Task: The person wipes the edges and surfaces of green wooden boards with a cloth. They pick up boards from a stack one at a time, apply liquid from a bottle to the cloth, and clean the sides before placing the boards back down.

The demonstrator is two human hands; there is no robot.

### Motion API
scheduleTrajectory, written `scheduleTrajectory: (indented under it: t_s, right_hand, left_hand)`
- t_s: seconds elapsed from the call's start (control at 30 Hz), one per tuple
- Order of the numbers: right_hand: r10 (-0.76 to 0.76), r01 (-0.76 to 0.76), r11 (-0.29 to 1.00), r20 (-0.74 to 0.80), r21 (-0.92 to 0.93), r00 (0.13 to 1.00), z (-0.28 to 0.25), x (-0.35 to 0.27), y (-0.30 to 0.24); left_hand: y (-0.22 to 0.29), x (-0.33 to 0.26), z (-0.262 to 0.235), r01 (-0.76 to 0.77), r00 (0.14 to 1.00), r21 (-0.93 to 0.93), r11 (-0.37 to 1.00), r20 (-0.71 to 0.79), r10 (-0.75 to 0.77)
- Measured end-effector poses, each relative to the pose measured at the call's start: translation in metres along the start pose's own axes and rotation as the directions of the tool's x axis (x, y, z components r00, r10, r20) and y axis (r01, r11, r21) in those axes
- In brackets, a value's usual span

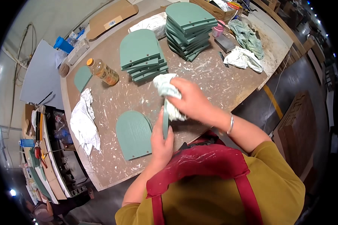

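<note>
My left hand [162, 139] grips a green painted panel [165, 119], held on edge above the table so that only its narrow side shows. In my right hand [191, 98] is a bunched white cloth [166, 85], pressed against the upper part of that panel. Just left of my left hand lie green round-topped panels [133, 135], one over another, with small holes along the straight edge. Farther off stand a short stack of such panels [139, 48] and a taller, unevenly piled stack [189, 18].
On the paint-flecked table [184, 77] are a bottle with an orange cap [103, 72], a white rag [85, 122], a second white rag [244, 59], a greenish cloth [247, 37], a dark block [225, 43] and a pink jar [218, 29]. Another person [45, 210] is at lower left.
</note>
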State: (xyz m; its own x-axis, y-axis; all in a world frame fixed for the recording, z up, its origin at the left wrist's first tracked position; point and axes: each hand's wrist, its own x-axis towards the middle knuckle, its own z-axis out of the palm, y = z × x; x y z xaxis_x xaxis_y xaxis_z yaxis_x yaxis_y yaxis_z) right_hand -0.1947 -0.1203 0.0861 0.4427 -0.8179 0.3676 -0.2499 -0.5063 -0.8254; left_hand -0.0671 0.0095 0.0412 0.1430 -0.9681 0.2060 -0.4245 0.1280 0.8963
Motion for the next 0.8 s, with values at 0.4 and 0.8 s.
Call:
scheduleTrajectory:
  t_s: [0.4,0.8]
  right_hand:
    - [0.310,-0.319,0.925,0.074,0.207,0.948,-0.026,0.004,0.028]
    - [0.208,-0.247,0.926,0.160,0.286,0.965,0.023,0.011,0.014]
  left_hand:
    - [-0.009,-0.021,-0.004,0.005,0.996,-0.029,1.000,-0.087,-0.008]
    - [-0.015,-0.032,-0.004,0.059,0.989,-0.087,0.994,-0.133,-0.071]
